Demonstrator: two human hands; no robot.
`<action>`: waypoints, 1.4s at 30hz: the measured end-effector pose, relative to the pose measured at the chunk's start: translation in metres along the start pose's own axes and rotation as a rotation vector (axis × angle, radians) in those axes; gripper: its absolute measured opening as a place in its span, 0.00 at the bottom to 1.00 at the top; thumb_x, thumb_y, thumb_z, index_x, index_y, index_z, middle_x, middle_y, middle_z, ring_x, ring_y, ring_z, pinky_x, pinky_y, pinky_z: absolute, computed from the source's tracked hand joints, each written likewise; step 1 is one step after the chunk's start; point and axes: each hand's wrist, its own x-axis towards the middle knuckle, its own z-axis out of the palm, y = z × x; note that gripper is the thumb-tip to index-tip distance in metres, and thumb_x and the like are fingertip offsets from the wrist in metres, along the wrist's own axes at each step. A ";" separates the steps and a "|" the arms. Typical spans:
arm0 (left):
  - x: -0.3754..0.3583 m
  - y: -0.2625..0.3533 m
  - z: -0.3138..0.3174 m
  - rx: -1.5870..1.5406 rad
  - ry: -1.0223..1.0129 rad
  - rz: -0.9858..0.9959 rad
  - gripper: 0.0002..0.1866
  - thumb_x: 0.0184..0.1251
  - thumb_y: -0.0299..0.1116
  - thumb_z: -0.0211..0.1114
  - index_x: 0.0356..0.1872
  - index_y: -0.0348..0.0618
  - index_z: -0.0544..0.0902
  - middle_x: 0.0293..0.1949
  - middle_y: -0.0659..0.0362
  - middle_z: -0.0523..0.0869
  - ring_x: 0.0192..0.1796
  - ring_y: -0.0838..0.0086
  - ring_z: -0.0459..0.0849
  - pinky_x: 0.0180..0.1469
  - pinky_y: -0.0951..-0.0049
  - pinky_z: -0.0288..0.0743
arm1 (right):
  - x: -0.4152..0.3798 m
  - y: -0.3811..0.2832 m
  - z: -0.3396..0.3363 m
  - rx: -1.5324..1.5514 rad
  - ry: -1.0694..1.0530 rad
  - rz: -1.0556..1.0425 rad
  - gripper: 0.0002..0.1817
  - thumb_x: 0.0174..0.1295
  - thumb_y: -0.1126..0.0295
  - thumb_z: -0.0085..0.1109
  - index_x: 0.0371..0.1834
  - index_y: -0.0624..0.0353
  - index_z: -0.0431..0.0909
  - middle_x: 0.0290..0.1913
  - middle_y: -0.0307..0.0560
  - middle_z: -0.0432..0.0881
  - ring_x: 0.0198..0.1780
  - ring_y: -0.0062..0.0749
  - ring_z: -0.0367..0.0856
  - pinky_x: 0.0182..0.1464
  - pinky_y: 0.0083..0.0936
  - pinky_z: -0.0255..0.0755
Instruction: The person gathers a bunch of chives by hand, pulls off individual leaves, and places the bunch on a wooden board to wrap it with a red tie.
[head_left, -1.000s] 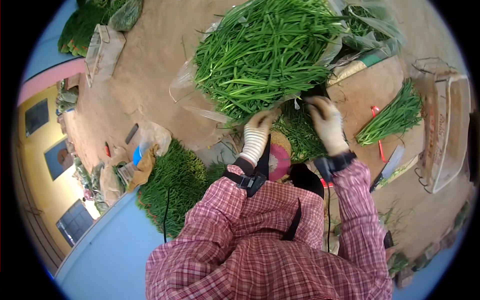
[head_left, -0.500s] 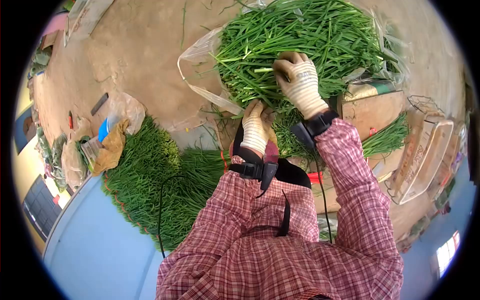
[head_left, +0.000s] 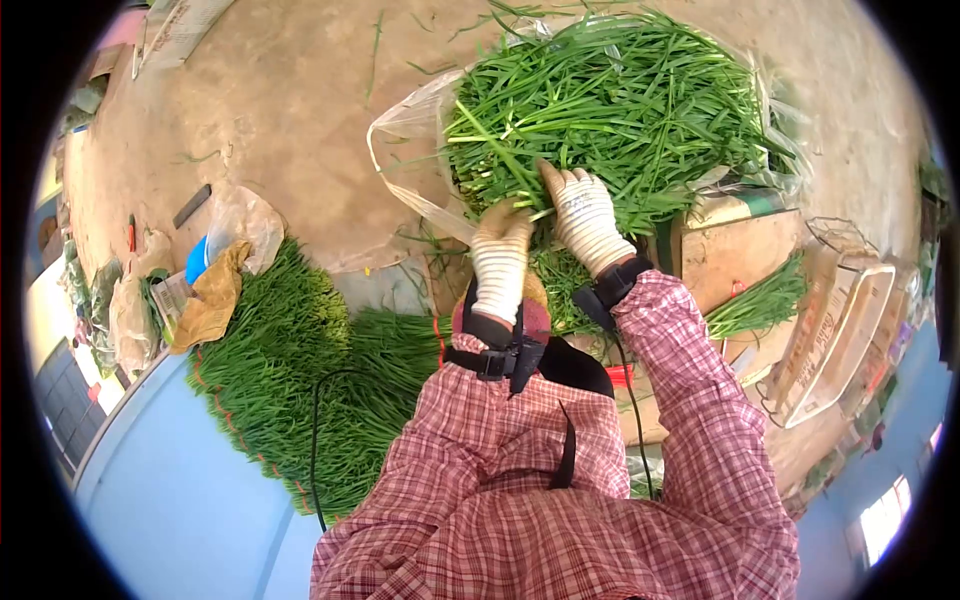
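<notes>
A big loose heap of garlic chives [head_left: 620,110] lies at the top, spread on a clear plastic bag [head_left: 412,115]. Both my hands wear white knitted gloves with tan fingers and work at the heap's near edge. My left hand [head_left: 500,255] is closed around a few stalks, whose pale ends show between the hands. Close beside it, my right hand [head_left: 588,218] has bent fingers closed on chives at the edge; its fingertips are partly hidden among the leaves. More short green pieces [head_left: 562,285] lie below the hands.
Chive bundles tied with red bands [head_left: 270,380] are stacked at the left, near a blue surface [head_left: 190,450]. A wooden board [head_left: 740,260], another bunch [head_left: 765,300] and a crate [head_left: 835,340] stand at the right. Black cables [head_left: 640,430] hang from my wrists.
My right hand has moved down and slightly left, from the heap to beside my left hand. My left hand stays near the edge. The view has shifted slightly.
</notes>
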 end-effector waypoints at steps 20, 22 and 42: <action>-0.024 0.264 -0.068 -0.072 0.382 0.842 0.20 0.72 0.39 0.59 0.58 0.37 0.73 0.25 0.67 0.74 0.28 0.83 0.71 0.30 0.83 0.64 | 0.007 0.017 -0.019 0.099 -0.161 -0.137 0.20 0.46 0.69 0.67 0.47 0.46 0.84 0.49 0.47 0.81 0.54 0.45 0.76 0.56 0.41 0.71; -0.040 0.283 -0.088 -0.008 0.309 0.807 0.18 0.72 0.38 0.58 0.56 0.37 0.76 0.23 0.69 0.70 0.25 0.84 0.65 0.27 0.82 0.58 | 0.003 0.026 -0.008 0.221 -0.042 -0.126 0.21 0.44 0.72 0.66 0.46 0.49 0.84 0.51 0.47 0.80 0.53 0.47 0.76 0.56 0.42 0.71; 0.091 0.090 -0.020 0.099 0.220 -0.227 0.19 0.55 0.46 0.76 0.20 0.46 0.78 0.15 0.63 0.75 0.12 0.77 0.67 0.14 0.75 0.60 | 0.066 0.009 -0.067 0.372 0.227 0.060 0.15 0.52 0.70 0.68 0.45 0.47 0.85 0.43 0.49 0.83 0.41 0.46 0.85 0.44 0.37 0.79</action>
